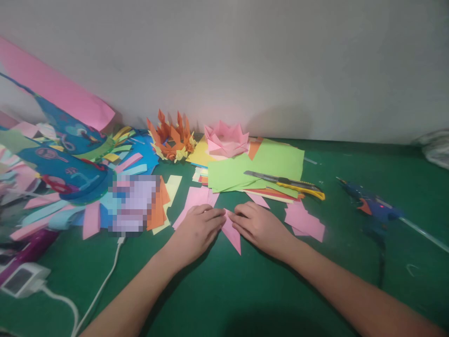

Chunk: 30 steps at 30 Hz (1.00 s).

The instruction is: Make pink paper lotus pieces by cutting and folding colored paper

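A folded piece of pink paper lies on the green table, its pointed end toward me. My left hand grips its left edge with the fingers pressed together. From the other side, my right hand pinches the paper's upper right edge. The fingertips cover part of the fold. Behind my left hand lie flat pink paper sheets. To the right of my right hand is a small pile of pink paper pieces.
A yellow utility knife rests on green paper. Behind stand a pink paper crown and an orange one. A blue glue gun lies right. Blue cone hats, a blurred-out device and a white cable are left.
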### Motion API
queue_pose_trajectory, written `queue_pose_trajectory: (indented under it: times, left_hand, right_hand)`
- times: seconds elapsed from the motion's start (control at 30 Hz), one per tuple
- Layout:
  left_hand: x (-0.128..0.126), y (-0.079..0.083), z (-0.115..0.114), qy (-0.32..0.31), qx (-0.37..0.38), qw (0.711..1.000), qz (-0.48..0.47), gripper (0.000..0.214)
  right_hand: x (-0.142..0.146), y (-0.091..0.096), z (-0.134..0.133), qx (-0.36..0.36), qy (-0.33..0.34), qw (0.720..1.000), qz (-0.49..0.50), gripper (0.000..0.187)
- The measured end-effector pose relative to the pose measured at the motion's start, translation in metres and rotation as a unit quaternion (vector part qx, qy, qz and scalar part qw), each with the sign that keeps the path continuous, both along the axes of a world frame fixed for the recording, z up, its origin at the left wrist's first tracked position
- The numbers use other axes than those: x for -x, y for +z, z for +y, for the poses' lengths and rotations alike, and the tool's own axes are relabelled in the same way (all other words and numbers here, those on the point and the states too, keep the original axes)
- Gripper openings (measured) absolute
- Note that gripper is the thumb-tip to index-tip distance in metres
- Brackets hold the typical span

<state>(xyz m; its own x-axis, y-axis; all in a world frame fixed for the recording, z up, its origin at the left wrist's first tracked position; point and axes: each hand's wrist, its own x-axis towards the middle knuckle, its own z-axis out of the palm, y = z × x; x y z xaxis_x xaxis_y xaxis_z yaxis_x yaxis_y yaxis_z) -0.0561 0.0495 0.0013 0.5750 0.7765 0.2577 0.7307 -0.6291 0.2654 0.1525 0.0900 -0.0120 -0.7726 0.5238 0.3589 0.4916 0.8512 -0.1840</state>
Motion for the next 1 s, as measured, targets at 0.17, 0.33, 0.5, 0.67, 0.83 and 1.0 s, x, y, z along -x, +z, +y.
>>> queue_pose_trajectory:
  times: [0.17, 0.33, 0.5, 0.67, 0.83, 1.0]
  left_hand:
    - [0.000, 0.003, -0.001, 0.018, 0.015, 1.000, 0.011, 0.027]
    - [-0.002, 0.003, -0.003, 0.036, 0.034, 0.999, 0.022, 0.026]
    - [-0.002, 0.003, -0.003, 0.038, 0.027, 0.998, 0.035, 0.026]
    - [-0.004, 0.007, -0.003, 0.045, 0.017, 0.998, 0.050, 0.024]
    - [-0.007, 0.012, -0.004, 0.068, 0.052, 0.995, 0.055, 0.022]
    - [-0.001, 0.010, -0.005, 0.060, 0.077, 0.995, 0.035, 0.027]
  right_hand:
    - [0.000, 0.000, 0.000, 0.003, -0.002, 1.000, -0.012, 0.026]
    - [0.001, 0.002, 0.000, -0.004, 0.000, 1.000, -0.013, 0.025]
    - [0.000, 0.002, -0.001, -0.006, 0.004, 1.000, -0.016, 0.026]
    - [0.000, 0.001, -0.001, -0.005, 0.000, 1.000, -0.015, 0.025]
    - [0.000, 0.001, 0.000, -0.001, -0.002, 1.000, -0.014, 0.028]
    - [-0.001, 0.004, -0.001, 0.046, -0.008, 0.999, 0.018, 0.027]
